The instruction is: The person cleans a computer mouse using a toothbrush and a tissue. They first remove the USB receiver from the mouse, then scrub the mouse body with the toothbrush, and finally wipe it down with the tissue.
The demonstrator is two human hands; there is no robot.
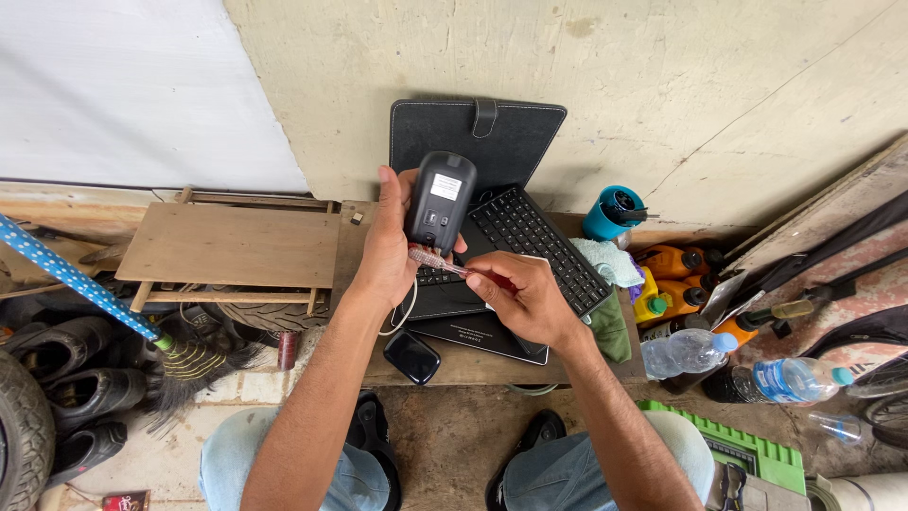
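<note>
My left hand (385, 248) holds a black computer mouse (440, 201) upside down, its underside with a white label facing me. My right hand (525, 298) grips a small screwdriver (438, 261) with a clear reddish handle, its tip touching the lower end of the mouse. Both hands hover over a black keyboard (539, 241) set in a black folio case (478, 132) that leans on the wall. A black mouse cover (410, 357) lies on the wooden bench (454, 364) near my left forearm.
A wooden board (227, 244) rests at the left. Several orange bottles (676, 260), clear water bottles (686, 352), a blue cup (610, 213) and cloths crowd the right. Shoes (66, 350), a tyre (24, 426) and a broom (189, 360) lie lower left. A green tray (757, 445) sits lower right.
</note>
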